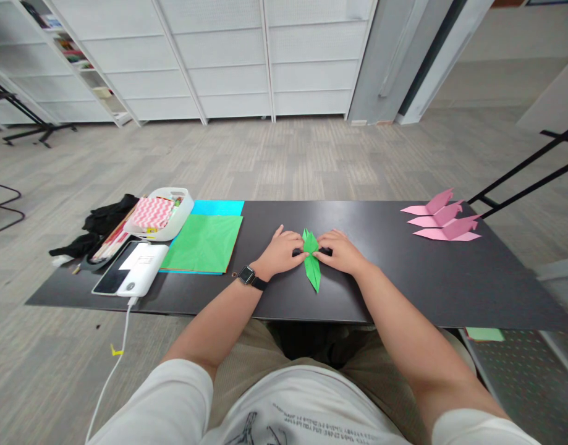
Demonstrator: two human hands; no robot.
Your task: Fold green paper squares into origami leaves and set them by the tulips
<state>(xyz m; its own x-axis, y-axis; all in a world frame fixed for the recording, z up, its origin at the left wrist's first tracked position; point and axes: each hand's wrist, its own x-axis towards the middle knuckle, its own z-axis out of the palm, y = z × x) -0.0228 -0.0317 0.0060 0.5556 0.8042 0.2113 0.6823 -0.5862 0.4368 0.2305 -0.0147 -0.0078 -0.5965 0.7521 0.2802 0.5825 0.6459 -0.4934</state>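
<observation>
Dark and smooth, the bench (413,278) crosses just beyond the person's lap. At 12 o'clock, near its front edge, a folded green piece (313,272) lies lengthwise, one long point aimed back toward the body and shorter split points at the far end. Left hand (284,252) and right hand (340,250) meet over its middle from 9 and 3 o'clock; on either side the grip is closed, thumb and fingers pinching the paper.

Much of its folding looks done: the sheet is already a narrow, pointed form. Spread wings and a bent head do not show on it, so the shaping seems to be what is left.

Toward 10 o'clock lie a phone (117,269) and a white device (142,272), side by side. Beyond them stands a white basket (172,232); at 11 o'clock, a green sheet (204,241) rests over a blue sheet (221,207), both flat and unshaped. Farther out, around 2 o'clock, three pink birds (444,216) sit close together, apparently complete. Past the bench, carpeted floor (293,154) reaches white cabinets (232,62) at 12 o'clock.
</observation>
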